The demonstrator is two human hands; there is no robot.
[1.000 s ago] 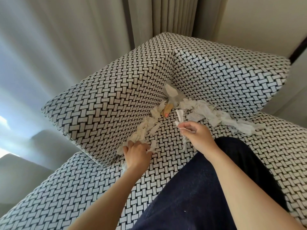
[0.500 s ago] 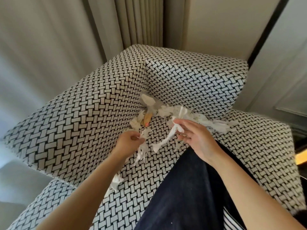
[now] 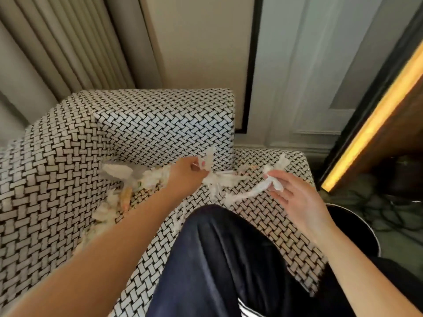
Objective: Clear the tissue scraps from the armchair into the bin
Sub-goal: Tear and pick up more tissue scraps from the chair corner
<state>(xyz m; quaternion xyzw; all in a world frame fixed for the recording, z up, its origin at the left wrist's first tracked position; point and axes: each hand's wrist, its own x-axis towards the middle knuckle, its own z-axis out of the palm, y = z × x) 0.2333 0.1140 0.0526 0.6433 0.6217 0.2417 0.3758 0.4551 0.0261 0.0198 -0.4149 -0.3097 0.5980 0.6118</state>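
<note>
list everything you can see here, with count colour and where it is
armchair: one, black-and-white weave, left and centre
tissue scraps: many, white, along the seat against the back
orange-tan piece: one, among the scraps, too blurred to identify
tissue strip: one, white, over the seat's right part
bin: one, black, floor right of the armchair
curtain: one, beige, upper left
light strip: one, yellow-orange, right edge
trouser leg: one, dark navy, over the seat
left hand: grips tissue scraps, centre
right hand: fingers pinch the tissue strip
</note>
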